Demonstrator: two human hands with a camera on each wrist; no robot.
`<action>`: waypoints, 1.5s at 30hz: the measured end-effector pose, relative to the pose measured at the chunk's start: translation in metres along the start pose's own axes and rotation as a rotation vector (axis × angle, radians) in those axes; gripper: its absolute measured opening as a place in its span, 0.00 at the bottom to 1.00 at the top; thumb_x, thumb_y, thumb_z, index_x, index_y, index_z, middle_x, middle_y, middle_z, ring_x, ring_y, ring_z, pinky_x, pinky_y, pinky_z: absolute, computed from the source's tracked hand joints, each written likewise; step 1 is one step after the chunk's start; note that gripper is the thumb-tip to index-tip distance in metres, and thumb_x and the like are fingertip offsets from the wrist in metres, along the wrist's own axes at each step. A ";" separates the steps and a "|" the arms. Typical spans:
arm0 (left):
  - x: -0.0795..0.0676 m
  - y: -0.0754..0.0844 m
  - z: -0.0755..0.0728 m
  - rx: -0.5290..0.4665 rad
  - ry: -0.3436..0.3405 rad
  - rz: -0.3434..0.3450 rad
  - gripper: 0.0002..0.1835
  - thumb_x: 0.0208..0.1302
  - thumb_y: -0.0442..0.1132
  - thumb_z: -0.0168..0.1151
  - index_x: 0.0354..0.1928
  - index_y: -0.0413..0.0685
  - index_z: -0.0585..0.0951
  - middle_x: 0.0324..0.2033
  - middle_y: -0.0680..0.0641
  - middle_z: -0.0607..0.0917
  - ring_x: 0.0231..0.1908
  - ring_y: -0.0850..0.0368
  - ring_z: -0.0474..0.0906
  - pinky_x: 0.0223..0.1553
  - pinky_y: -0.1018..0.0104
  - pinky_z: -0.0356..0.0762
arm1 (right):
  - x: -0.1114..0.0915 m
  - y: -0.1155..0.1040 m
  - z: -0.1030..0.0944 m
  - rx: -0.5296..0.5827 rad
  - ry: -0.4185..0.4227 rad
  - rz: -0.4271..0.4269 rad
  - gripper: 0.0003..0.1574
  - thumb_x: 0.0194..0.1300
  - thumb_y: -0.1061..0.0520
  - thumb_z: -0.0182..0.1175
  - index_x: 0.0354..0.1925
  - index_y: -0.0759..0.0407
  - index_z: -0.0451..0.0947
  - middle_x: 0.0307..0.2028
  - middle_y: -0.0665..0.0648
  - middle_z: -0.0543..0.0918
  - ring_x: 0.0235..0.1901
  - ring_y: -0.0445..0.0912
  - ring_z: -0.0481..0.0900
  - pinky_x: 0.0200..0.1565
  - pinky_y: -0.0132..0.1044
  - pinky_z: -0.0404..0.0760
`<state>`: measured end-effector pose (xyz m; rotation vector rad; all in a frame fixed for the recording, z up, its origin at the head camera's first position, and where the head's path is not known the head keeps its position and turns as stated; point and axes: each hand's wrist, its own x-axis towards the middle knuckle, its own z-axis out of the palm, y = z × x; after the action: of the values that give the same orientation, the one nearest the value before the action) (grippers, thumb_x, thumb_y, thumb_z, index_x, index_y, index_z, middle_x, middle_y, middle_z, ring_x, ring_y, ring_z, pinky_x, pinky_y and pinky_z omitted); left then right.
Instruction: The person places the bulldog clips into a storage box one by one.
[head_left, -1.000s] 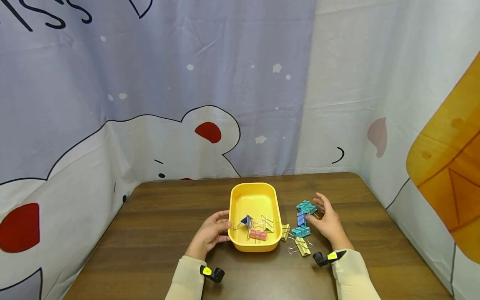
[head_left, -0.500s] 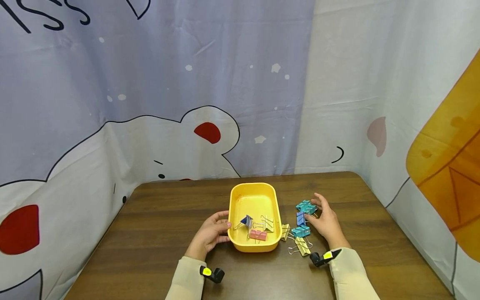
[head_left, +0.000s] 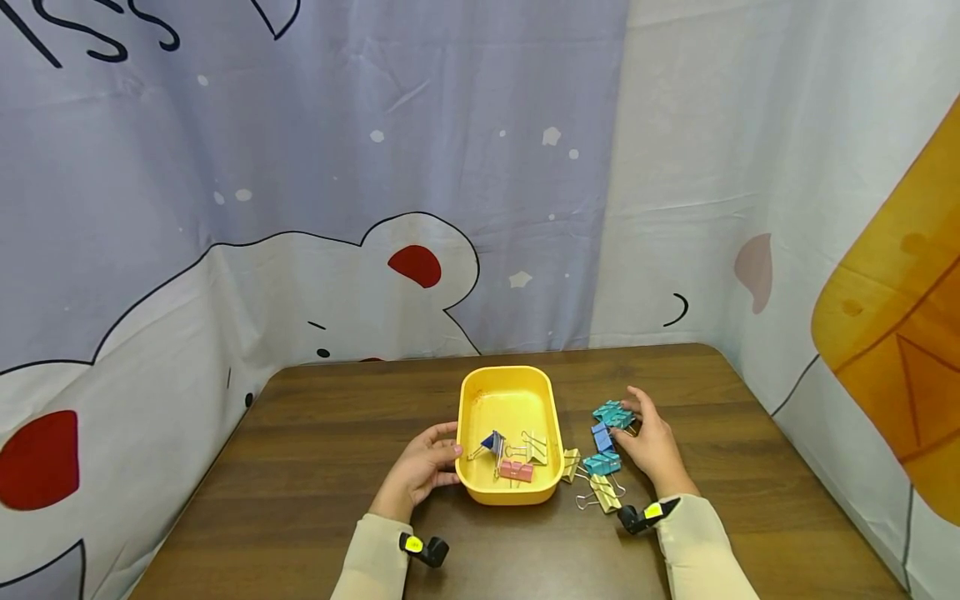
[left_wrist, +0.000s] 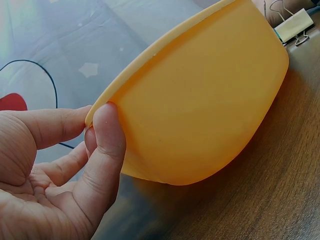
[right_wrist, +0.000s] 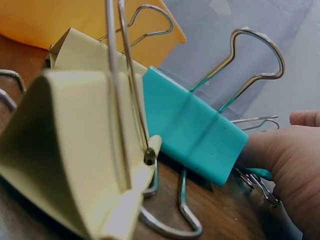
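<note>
My left hand pinches the left rim of a yellow plastic tray, thumb against its outer wall in the left wrist view. Inside lie a pink binder clip, a pale yellow one and a dark blue one. To the right of the tray, my right hand is at a loose row of clips, thumb by a blue binder clip and fingers beside teal clips. In the right wrist view, a teal clip hides its fingertips.
Nearer me lie another teal clip and a pale yellow clip. A second yellow clip sits close against the tray's right wall. The brown wooden table ends at a printed curtain.
The blue clip on the table has turned slightly, and my right hand has shifted a little to the left. The left hand and the tray stay in place.
</note>
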<state>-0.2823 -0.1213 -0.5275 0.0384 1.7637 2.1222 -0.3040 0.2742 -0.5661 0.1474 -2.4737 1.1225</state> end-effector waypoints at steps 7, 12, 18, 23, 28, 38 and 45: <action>-0.001 0.000 0.000 -0.005 -0.003 -0.001 0.28 0.62 0.30 0.55 0.64 0.42 0.61 0.50 0.30 0.70 0.32 0.52 0.77 0.30 0.60 0.81 | -0.001 -0.001 -0.001 0.013 0.034 -0.014 0.51 0.47 0.66 0.68 0.65 0.55 0.54 0.53 0.62 0.75 0.51 0.60 0.71 0.51 0.56 0.68; 0.000 -0.001 -0.001 -0.006 -0.003 0.000 0.29 0.62 0.30 0.55 0.65 0.42 0.60 0.50 0.30 0.71 0.32 0.52 0.78 0.30 0.60 0.81 | -0.001 -0.001 -0.003 0.017 0.055 0.017 0.51 0.48 0.67 0.66 0.66 0.53 0.53 0.54 0.60 0.75 0.53 0.59 0.70 0.50 0.56 0.69; -0.001 -0.001 0.000 -0.013 -0.004 0.001 0.29 0.62 0.31 0.55 0.65 0.42 0.60 0.50 0.30 0.71 0.33 0.51 0.78 0.30 0.59 0.81 | -0.001 -0.002 -0.007 0.019 0.085 0.059 0.53 0.50 0.67 0.66 0.68 0.49 0.51 0.55 0.59 0.73 0.53 0.59 0.69 0.48 0.56 0.70; 0.000 -0.002 0.000 -0.013 -0.010 0.007 0.29 0.63 0.31 0.55 0.65 0.41 0.59 0.50 0.30 0.70 0.32 0.52 0.77 0.29 0.59 0.81 | 0.000 -0.004 -0.011 0.041 0.110 0.069 0.51 0.51 0.65 0.66 0.67 0.48 0.52 0.56 0.58 0.73 0.54 0.58 0.69 0.52 0.54 0.69; 0.001 -0.003 0.000 -0.011 -0.007 0.008 0.29 0.63 0.30 0.54 0.65 0.41 0.59 0.50 0.29 0.70 0.32 0.52 0.77 0.28 0.61 0.81 | 0.001 -0.010 -0.015 0.067 0.133 0.085 0.50 0.51 0.64 0.66 0.67 0.48 0.53 0.56 0.56 0.73 0.53 0.57 0.70 0.51 0.54 0.70; -0.001 -0.001 0.001 -0.004 -0.004 0.010 0.29 0.62 0.30 0.55 0.65 0.40 0.60 0.50 0.29 0.70 0.32 0.51 0.77 0.29 0.60 0.81 | 0.004 -0.024 -0.022 0.030 0.112 0.038 0.50 0.51 0.64 0.66 0.67 0.49 0.53 0.56 0.57 0.73 0.54 0.57 0.69 0.49 0.55 0.70; 0.000 -0.001 0.001 -0.005 0.000 0.009 0.28 0.62 0.30 0.55 0.64 0.41 0.60 0.49 0.30 0.70 0.31 0.52 0.77 0.28 0.61 0.81 | 0.008 -0.035 -0.025 0.031 0.126 0.036 0.50 0.52 0.63 0.65 0.67 0.46 0.52 0.57 0.55 0.72 0.54 0.56 0.69 0.47 0.54 0.72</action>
<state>-0.2819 -0.1201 -0.5280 0.0455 1.7618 2.1329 -0.2937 0.2703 -0.5241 0.0392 -2.3573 1.1487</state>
